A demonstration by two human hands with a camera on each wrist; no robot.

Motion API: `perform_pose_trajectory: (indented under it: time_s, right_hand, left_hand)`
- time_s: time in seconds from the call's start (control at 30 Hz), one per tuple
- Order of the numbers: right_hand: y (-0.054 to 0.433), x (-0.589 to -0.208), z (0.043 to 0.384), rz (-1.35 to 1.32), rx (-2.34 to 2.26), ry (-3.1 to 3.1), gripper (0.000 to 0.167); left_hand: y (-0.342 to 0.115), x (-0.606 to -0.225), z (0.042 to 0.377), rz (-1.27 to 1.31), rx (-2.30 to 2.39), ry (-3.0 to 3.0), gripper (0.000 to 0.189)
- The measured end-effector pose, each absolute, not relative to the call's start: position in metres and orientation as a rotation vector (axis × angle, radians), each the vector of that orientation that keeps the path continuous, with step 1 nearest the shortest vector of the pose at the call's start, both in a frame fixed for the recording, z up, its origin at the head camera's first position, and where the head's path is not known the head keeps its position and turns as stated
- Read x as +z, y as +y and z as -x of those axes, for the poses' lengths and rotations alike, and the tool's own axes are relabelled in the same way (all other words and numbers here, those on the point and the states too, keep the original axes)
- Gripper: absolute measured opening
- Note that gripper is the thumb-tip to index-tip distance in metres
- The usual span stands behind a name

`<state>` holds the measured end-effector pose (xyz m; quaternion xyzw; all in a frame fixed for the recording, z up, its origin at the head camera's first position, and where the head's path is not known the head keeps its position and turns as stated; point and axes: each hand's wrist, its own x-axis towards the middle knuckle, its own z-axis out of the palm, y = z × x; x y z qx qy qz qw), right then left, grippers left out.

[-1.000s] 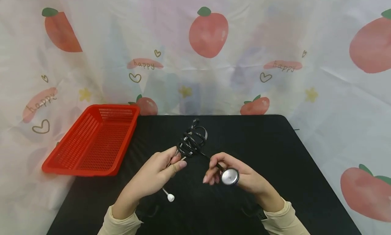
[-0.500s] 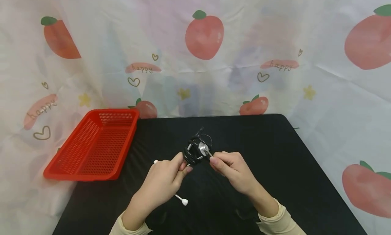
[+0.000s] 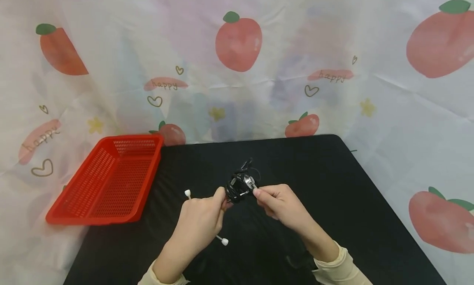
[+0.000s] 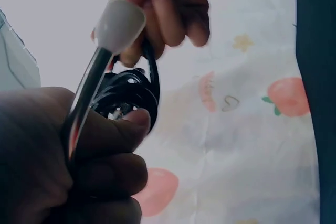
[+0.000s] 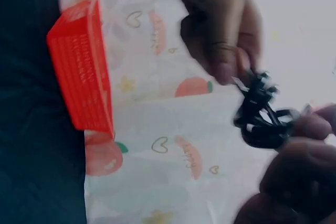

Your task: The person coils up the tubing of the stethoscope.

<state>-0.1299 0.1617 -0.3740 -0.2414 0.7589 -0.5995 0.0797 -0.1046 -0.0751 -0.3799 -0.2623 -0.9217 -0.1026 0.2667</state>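
A stethoscope (image 3: 236, 188) with its black tubing wound into a bundle is held up between both hands over the table. My left hand (image 3: 201, 219) grips its metal ear tubes just below the coils; the two white eartips (image 3: 224, 241) stick out on either side of the fist. In the left wrist view one eartip (image 4: 122, 24) looms close to the camera. The right hand (image 3: 283, 204) pinches the stem of the silver chest piece (image 3: 249, 181) between thumb and fingers, against the right side of the bundle. The right wrist view is blurred around the coils (image 5: 262, 119).
A red perforated plastic basket (image 3: 148, 186) stands at the table's left side. The black table (image 3: 296, 161) ends at a pale fruit-print cloth (image 3: 200, 42) that hangs behind it and at the sides.
My right hand has brought the chest piece from the right up to the coiled tubing and turned it. My left hand has rolled over, shifting the eartips. The head view has shifted slightly.
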Motion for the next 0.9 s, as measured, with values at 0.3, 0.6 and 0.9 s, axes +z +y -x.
perform_pose_trajectory:
  time_s: [0.3,0.6,0.9]
  right_hand:
    - [0.144,-0.394,0.131,0.928,-1.716,3.17,0.046]
    - [0.145,-0.41,0.148,1.738,-1.466,3.8,0.045]
    - [0.141,-0.438,0.156,1.021,-1.591,3.881,0.031]
  left_hand:
    - [-0.069,-0.387,0.108,0.68,-0.288,-2.501,0.03]
    - [-0.061,-0.403,0.108,0.738,-0.461,-2.484,0.027]
    - [-0.054,-0.419,0.121,0.726,-0.364,-2.39,0.028]
